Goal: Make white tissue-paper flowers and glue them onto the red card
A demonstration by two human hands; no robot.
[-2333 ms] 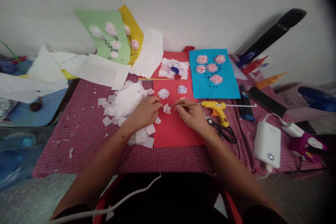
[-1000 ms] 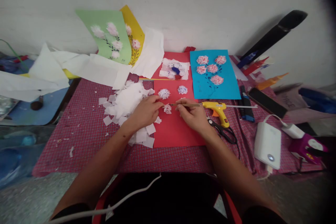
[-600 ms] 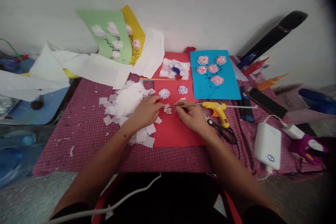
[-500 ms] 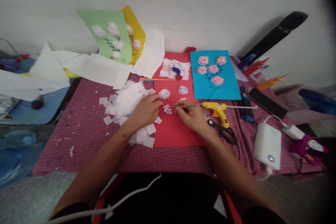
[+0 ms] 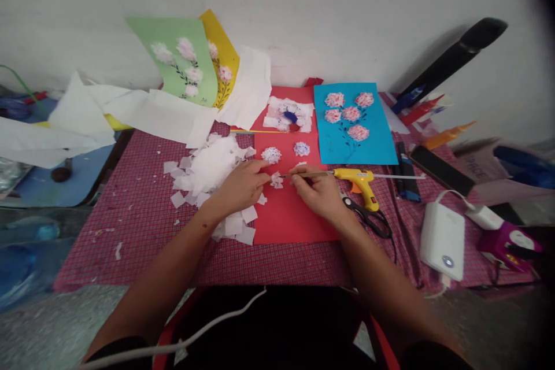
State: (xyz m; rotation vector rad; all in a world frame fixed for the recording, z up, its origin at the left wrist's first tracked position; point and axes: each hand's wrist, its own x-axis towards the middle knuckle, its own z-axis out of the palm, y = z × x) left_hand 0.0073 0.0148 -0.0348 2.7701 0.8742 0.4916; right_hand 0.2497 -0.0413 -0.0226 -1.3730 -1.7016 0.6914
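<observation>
A small bunch of crumpled white tissue point(image 5: 276, 180) lies on the red paper sheet point(image 5: 290, 219). My left hand point(image 5: 246, 184) is beside it, its fingers stretched out and a fingertip at the bunch's left edge. Pinched in my right hand point(image 5: 318, 191) is a thin wooden stick point(image 5: 310, 174), whose narrow tip reaches the tissue; whether it is a brush I cannot tell. Just beyond are two ruffled white paper flowers with blue specks, one on the left point(image 5: 272, 155) and one on the right point(image 5: 302, 148). Cut white paper squares point(image 5: 212, 167) are heaped left of the sheet.
Blue and red paint sits on a white paper pad point(image 5: 277, 118) at the back. A blue flower card point(image 5: 329, 153), yellow glue gun point(image 5: 366, 185), black-handled scissors point(image 5: 368, 217) and white power bank point(image 5: 442, 240) lie on the right. Green point(image 5: 147, 34) and yellow point(image 5: 232, 60) cards lean on the wall.
My left fingers have extended slightly to the right, closer to the tissue bunch. My right hand keeps the stick at nearly the same place.
</observation>
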